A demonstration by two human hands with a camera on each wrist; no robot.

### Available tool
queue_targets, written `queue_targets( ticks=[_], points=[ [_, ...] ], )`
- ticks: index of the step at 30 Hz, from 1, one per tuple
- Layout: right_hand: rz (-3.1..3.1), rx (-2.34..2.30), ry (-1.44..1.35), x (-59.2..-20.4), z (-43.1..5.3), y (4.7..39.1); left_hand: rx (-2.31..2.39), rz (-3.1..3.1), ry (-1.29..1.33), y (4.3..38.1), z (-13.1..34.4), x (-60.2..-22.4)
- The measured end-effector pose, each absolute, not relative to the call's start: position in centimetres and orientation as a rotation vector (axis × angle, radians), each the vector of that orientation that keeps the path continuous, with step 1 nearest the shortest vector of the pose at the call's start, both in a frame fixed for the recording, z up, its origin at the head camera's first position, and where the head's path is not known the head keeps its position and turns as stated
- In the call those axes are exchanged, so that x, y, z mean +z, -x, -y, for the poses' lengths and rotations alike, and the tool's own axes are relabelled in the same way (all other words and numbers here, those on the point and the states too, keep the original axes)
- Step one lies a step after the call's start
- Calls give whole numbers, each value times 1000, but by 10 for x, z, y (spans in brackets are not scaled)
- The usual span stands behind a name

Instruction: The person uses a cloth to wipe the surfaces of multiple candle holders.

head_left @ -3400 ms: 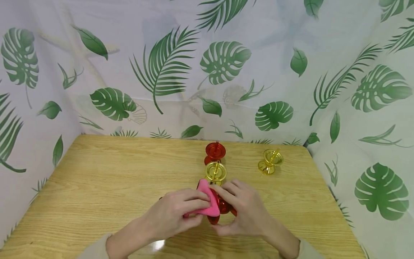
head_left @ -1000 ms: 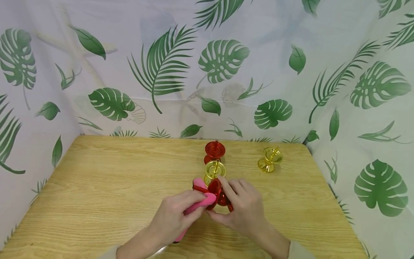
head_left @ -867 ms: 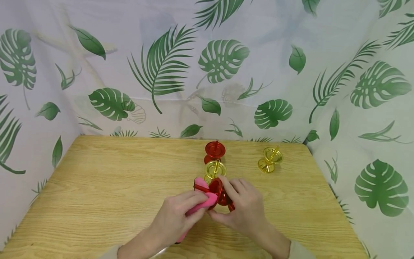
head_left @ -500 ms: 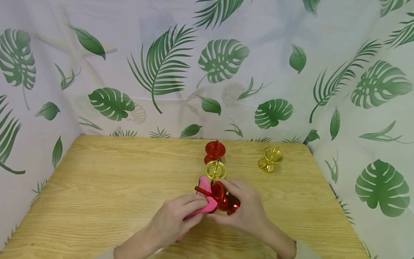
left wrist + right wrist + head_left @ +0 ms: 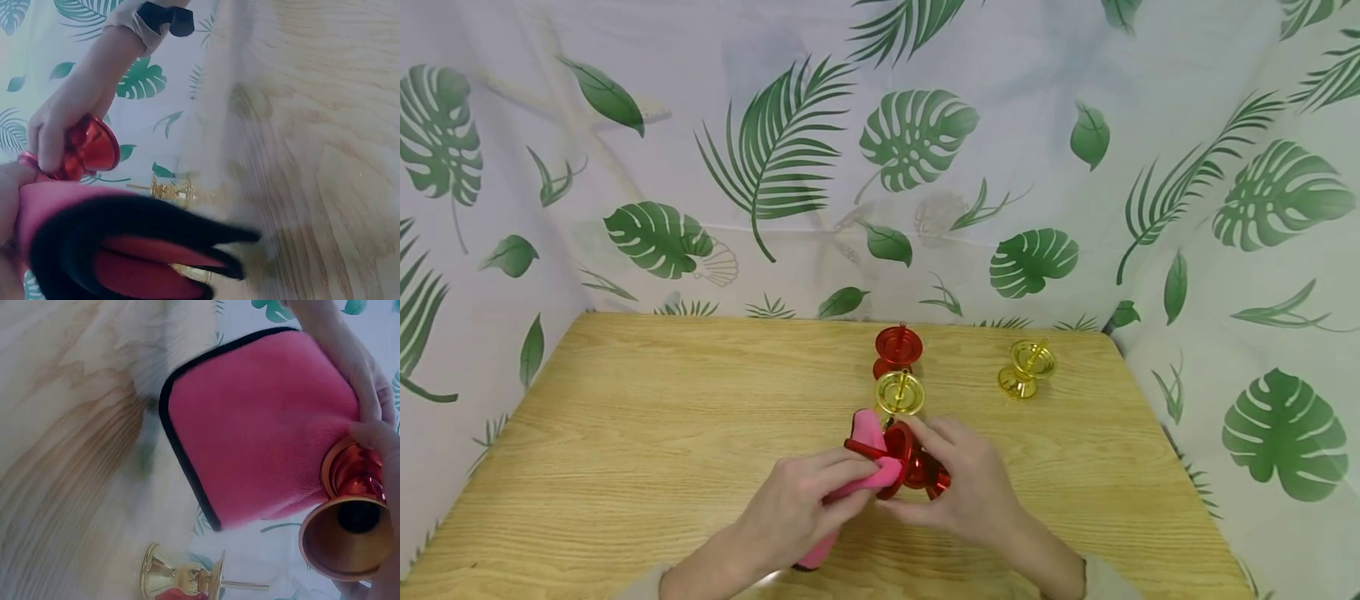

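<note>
My right hand (image 5: 973,483) grips a shiny red candle holder (image 5: 916,471) round its rim, tipped sideways with its spike pointing left. Between my left hand's (image 5: 797,504) thumb and fingers is a pink cloth (image 5: 882,477) with a dark edge, pressed against the inside of the dish beside the spike. In the right wrist view the cloth (image 5: 256,431) hangs down broad and flat, and the holder's hollow base (image 5: 347,540) faces the camera. Seen from the left wrist, the red holder (image 5: 94,147) sits in the right hand's fingers above the folded cloth (image 5: 144,269).
Just behind my hands a gold candle holder (image 5: 900,393) stands upright, with another red one (image 5: 898,346) behind it. Farther right is a second gold candle holder (image 5: 1027,367). The wooden table (image 5: 662,417) ends at a leaf-print curtain (image 5: 820,275).
Earlier the cloth covered the dish's face; now the spike shows and the cloth sits lower in the dish. Over the last half second the red holder and cloth shifted slightly left.
</note>
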State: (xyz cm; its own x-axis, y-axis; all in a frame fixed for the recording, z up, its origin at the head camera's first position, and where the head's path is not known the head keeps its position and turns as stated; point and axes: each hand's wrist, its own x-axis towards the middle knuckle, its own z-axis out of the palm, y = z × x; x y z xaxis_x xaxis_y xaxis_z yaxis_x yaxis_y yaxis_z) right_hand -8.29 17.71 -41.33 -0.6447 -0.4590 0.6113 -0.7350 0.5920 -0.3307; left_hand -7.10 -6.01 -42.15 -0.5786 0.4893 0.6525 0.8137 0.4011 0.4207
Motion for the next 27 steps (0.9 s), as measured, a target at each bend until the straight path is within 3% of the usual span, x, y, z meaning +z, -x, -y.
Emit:
queue_targets(
  ticks=[8, 27],
  points=[
    [2201, 415, -876, -411, -171, 82, -1069, 2271, 1031, 68, 53, -414],
    [2314, 420, -758, -410, -186, 83, -974, 2146, 954, 80, 77, -401]
  ],
)
